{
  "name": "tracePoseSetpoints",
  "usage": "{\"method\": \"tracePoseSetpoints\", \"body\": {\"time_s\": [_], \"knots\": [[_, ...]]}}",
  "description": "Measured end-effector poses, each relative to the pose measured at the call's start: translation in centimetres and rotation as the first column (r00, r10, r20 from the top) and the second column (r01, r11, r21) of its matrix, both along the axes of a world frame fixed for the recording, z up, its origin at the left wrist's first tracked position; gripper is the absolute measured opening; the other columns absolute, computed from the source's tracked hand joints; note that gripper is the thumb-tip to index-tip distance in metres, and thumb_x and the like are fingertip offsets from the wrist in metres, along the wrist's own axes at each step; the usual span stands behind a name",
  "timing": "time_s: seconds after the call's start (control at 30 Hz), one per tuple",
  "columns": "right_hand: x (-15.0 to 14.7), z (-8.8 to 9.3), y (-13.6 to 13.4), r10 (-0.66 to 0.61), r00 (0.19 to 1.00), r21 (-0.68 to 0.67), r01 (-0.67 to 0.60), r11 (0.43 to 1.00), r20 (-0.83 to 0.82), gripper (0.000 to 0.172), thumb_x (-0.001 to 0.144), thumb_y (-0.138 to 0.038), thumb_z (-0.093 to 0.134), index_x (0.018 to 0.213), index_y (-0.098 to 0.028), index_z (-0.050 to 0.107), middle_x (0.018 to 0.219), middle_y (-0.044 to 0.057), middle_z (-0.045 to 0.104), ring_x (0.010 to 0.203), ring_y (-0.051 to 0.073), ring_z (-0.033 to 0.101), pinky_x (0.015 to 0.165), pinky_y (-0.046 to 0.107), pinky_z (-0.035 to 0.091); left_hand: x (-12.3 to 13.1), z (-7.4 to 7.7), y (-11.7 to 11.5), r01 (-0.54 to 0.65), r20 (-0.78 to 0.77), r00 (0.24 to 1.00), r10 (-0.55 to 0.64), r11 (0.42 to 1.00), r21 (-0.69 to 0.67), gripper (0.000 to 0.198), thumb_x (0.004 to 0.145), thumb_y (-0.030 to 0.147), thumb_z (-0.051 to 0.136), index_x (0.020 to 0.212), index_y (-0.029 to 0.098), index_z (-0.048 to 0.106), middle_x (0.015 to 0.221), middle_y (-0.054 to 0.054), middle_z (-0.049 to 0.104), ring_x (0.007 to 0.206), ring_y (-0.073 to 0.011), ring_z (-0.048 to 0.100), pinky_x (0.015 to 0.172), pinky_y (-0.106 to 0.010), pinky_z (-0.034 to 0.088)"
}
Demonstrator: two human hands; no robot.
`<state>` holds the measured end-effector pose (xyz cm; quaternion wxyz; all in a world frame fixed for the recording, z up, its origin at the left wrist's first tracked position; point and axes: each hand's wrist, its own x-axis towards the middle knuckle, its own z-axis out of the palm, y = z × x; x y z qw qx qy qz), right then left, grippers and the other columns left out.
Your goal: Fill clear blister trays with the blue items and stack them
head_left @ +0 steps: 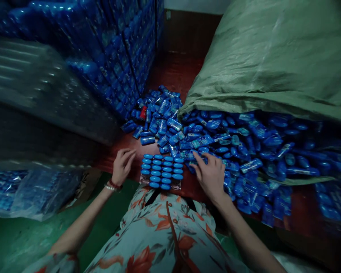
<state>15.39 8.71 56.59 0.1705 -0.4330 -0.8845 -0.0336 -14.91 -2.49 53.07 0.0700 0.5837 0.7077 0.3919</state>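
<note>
On a reddish-brown, shiny tabletop (112,154), a compact block of glossy bright-blue, oval-ended packs (165,169) sits at the edge nearest the person, lined up in four columns. The left hand (121,167), with a beaded bracelet (113,186) at its wrist, hangs just left of the block, its fingers loosely curled, the thumb slightly apart and nothing visible between them. The right hand (211,174) is just right of the block, over the edge of a loose heap of blue shiny-wrapped packs (163,127), thumb and forefinger parted, gripping nothing visible; whether its fingertips touch the heap, I cannot tell. One red pack (143,113) lies among the blue ones. The heap runs rightward into the mouth of a large pale-green fabric sack (272,60); tall stacks of blue wrapped goods (102,64) stand at the left.
</note>
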Motion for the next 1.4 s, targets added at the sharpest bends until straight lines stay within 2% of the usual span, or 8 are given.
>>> {"method": "tracePoseSetpoints", "body": {"time_s": [0.2, 0.37, 0.53, 0.73, 0.83, 0.97, 1.2, 1.4], "knots": [[-1.5, 0.2, 2.8, 0.121, 0.956, -0.003, -0.124, 0.992, 0.266, 0.025, 0.086, -0.028, 0.053, 0.108, -0.016, 0.058, 0.113, 0.015, 0.057, 0.098, 0.027, 0.045, 0.074, 0.036, 0.034, -0.6, -3.1, 7.2, -0.154, 0.0, 0.988, 0.156, 0.975, -0.163, 0.043, 0.07, 0.048, 0.07, 0.095, 0.014, 0.06, 0.087, -0.008, 0.055, 0.085, -0.0233, 0.053, 0.078, -0.039, 0.046], [-0.3, 0.3, 2.4, 0.197, 0.969, -0.056, -0.19, 0.98, 0.147, 0.025, 0.088, -0.025, 0.049, 0.109, -0.012, 0.054, 0.103, 0.015, 0.061, 0.095, 0.026, 0.051, 0.074, 0.037, 0.038, -0.1, -3.6, 8.4, -0.152, 0.067, 0.984, 0.166, 0.972, -0.179, 0.04, 0.067, 0.044, 0.072, 0.088, 0.014, 0.056, 0.085, -0.006, 0.055, 0.084, -0.0223, 0.054, 0.075, -0.036, 0.045], [2.5, 0.9, -1.1, 0.093, 0.951, -0.334, -0.193, 0.923, -0.294, 0.02, 0.092, -0.024, 0.043, 0.109, -0.02, 0.052, 0.096, 0.007, 0.061, 0.088, 0.019, 0.059, 0.075, 0.031, 0.047, -0.6, -2.8, 5.0, -0.144, 0.286, 0.938, 0.195, 0.971, -0.19, 0.031, 0.076, 0.04, 0.062, 0.095, 0.016, 0.054, 0.084, -0.001, 0.059, 0.078, -0.016, 0.057, 0.072, -0.029, 0.047], [3.6, -0.2, -5.9, -0.008, 0.944, -0.552, -0.187, 0.813, -0.331, 0.031, 0.092, -0.025, 0.041, 0.123, -0.021, 0.041, 0.105, 0.007, 0.062, 0.09, 0.017, 0.064, 0.073, 0.029, 0.053, -0.4, -0.9, -3.6, -0.336, 0.308, 0.886, 0.346, 0.938, -0.089, 0.028, 0.081, 0.036, 0.059, 0.102, 0.017, 0.058, 0.093, -0.003, 0.06, 0.08, -0.0146, 0.059, 0.071, -0.028, 0.05], [2.8, -1.4, -6.5, 0.038, 0.921, -0.478, -0.237, 0.846, -0.389, 0.024, 0.091, -0.021, 0.043, 0.115, -0.021, 0.047, 0.102, 0.006, 0.063, 0.093, 0.017, 0.063, 0.078, 0.03, 0.054, 1.2, -0.1, -7.0, -0.315, 0.214, 0.924, 0.315, 0.948, -0.038, 0.019, 0.083, 0.03, 0.059, 0.097, 0.019, 0.062, 0.095, -0.004, 0.059, 0.089, -0.0162, 0.058, 0.079, -0.03, 0.05], [1.7, -2.1, -5.7, 0.318, 0.905, -0.256, -0.391, 0.884, -0.282, 0.029, 0.091, -0.012, 0.038, 0.116, -0.02, 0.051, 0.103, 0.009, 0.062, 0.095, 0.018, 0.06, 0.078, 0.031, 0.053, 4.4, -0.1, -8.7, -0.315, 0.247, 0.919, 0.307, 0.949, -0.006, 0.034, 0.081, 0.026, 0.061, 0.114, 0.021, 0.053, 0.097, -0.005, 0.058, 0.086, -0.0154, 0.061, 0.075, -0.029, 0.053], [0.2, 0.1, -4.2, 0.51, 0.859, -0.146, -0.5, 0.854, 0.044, 0.026, 0.091, -0.01, 0.036, 0.103, -0.015, 0.059, 0.079, 0.006, 0.058, 0.068, 0.015, 0.05, 0.058, 0.027, 0.039, 5.5, -0.3, -7.3, 0.09, -0.095, 0.991, -0.09, 0.996, -0.005, 0.03, 0.089, 0.013, 0.045, 0.117, 0.022, 0.052, 0.098, -0.007, 0.059, 0.088, -0.015, 0.059, 0.076, -0.026, 0.052], [-1.3, 1.5, -4.9, 0.474, 0.856, -0.179, -0.443, 0.878, 0.208, 0.022, 0.085, -0.006, 0.044, 0.097, -0.019, 0.058, 0.078, 0.003, 0.054, 0.068, 0.015, 0.048, 0.063, 0.029, 0.038, 3.9, 1.3, -5.5, 0.405, -0.406, 0.803, -0.435, 0.9, -0.164, 0.036, 0.092, 0.012, 0.034, 0.125, 0.018, 0.047, 0.094, -0.009, 0.061, 0.079, -0.0173, 0.055, 0.069, -0.028, 0.049]]}}
